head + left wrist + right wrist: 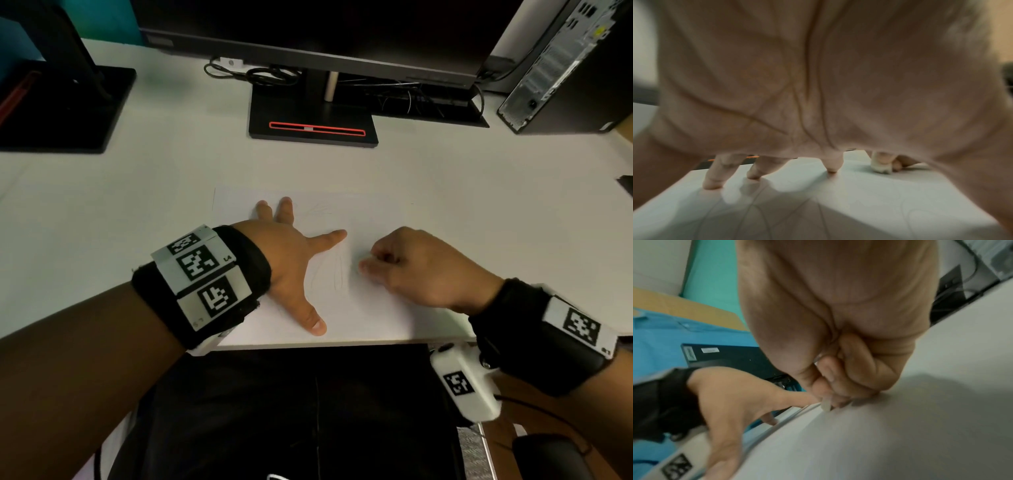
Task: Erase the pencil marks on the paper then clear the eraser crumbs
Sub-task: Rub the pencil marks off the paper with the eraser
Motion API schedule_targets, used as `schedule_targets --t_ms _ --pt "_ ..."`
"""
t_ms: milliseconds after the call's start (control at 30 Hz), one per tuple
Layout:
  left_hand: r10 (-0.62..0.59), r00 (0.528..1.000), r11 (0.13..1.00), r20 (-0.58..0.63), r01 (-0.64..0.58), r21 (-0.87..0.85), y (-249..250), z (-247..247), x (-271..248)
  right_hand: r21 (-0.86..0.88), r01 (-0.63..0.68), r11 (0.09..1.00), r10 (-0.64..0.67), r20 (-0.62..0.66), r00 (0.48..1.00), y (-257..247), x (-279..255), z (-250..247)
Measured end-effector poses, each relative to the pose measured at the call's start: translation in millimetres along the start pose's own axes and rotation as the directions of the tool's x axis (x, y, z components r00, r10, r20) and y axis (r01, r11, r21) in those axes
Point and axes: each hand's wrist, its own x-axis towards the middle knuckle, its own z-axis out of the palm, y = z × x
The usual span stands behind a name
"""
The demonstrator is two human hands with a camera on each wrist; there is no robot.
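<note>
A white sheet of paper (pixel 376 212) lies on the white desk, with faint pencil lines (pixel 337 274) between my hands. My left hand (pixel 294 253) lies spread flat on the paper, fingertips (pixel 712 185) pressing it down. My right hand (pixel 404 263) is curled just to the right of the lines, pinching a small white eraser (pixel 881 168) whose tip (pixel 826 406) touches the paper. In the head view the eraser is hidden by the fingers. More pencil curves (pixel 920 212) show on the sheet under the left palm.
A monitor stand (pixel 313 120) with a red stripe sits beyond the paper, with cables (pixel 253 73) behind it. A second stand (pixel 65 106) is at the far left and a computer tower (pixel 565 65) at the far right. The desk's front edge (pixel 308 342) runs just below my hands.
</note>
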Motion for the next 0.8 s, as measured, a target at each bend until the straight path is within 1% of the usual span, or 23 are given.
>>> schedule_targets --t_ms 33,67,133,167,200,300,333,367,433,467,500,567,600,633,733,767,800 --pt "0.000 1.000 1.000 0.001 0.000 -0.002 0 0 0 -0.013 0.005 1.000 -0.005 -0.018 1.000 -1 1 0" --pt "-0.001 1.000 1.000 0.002 0.001 -0.005 0 0 -1 -0.027 0.025 0.999 -0.025 -0.001 1.000 -3 -1 1" --pt "-0.004 1.000 1.000 0.006 0.004 -0.005 0 0 0 -0.023 0.084 0.996 -0.081 0.103 0.991 -8 -5 6" --pt "-0.004 1.000 1.000 0.007 0.004 -0.002 0 0 0 -0.012 0.091 0.996 -0.088 0.144 0.986 -9 -5 7" --pt "-0.004 1.000 1.000 0.007 0.004 0.001 1 -1 0 -0.007 0.080 0.997 -0.079 0.150 0.986 -8 -4 5" --pt "-0.005 1.000 1.000 0.007 0.005 0.003 0 -1 0 -0.018 0.027 0.999 -0.027 0.020 0.999 -3 4 -3" --pt "-0.005 1.000 1.000 0.008 0.005 0.001 0 -1 -1 -0.020 0.036 0.999 -0.036 0.009 0.999 -4 3 -2" --pt "-0.004 1.000 1.000 0.009 0.004 -0.001 0 -1 -1 -0.027 0.061 0.998 -0.060 0.033 0.998 -5 2 -1" --pt "-0.006 1.000 1.000 0.013 0.006 -0.003 0 -1 -1 -0.029 0.102 0.994 -0.096 0.154 0.983 -8 -3 3" --pt "-0.006 1.000 1.000 0.015 0.006 0.000 0 -1 -1 -0.018 0.102 0.995 -0.097 0.184 0.978 -9 -4 3" --pt "-0.006 1.000 1.000 0.016 0.006 0.002 0 -1 -1 -0.009 0.089 0.996 -0.086 0.167 0.982 -6 -1 1" --pt "-0.004 1.000 1.000 0.019 0.004 0.002 0 -1 -1 0.001 0.047 0.999 -0.047 0.040 0.998 -1 5 -3" --pt "-0.004 1.000 1.000 0.020 0.004 -0.001 1 -1 -2 0.000 0.040 0.999 -0.040 -0.001 0.999 -1 6 -3" --pt "-0.004 1.000 1.000 0.022 0.004 -0.005 1 -2 -2 -0.012 0.051 0.999 -0.051 0.002 0.999 -2 6 -2" --pt "-0.002 1.000 1.000 0.023 0.002 -0.011 0 -1 -1 -0.028 0.101 0.994 -0.095 0.178 0.980 -9 -1 1" --pt "-0.001 1.000 1.000 0.023 0.001 -0.008 0 -1 -1 -0.024 0.095 0.995 -0.089 0.186 0.979 -9 0 1" --pt "-0.002 1.000 1.000 0.022 0.002 -0.005 0 -1 0 -0.023 0.077 0.997 -0.073 0.147 0.986 -7 3 -1"
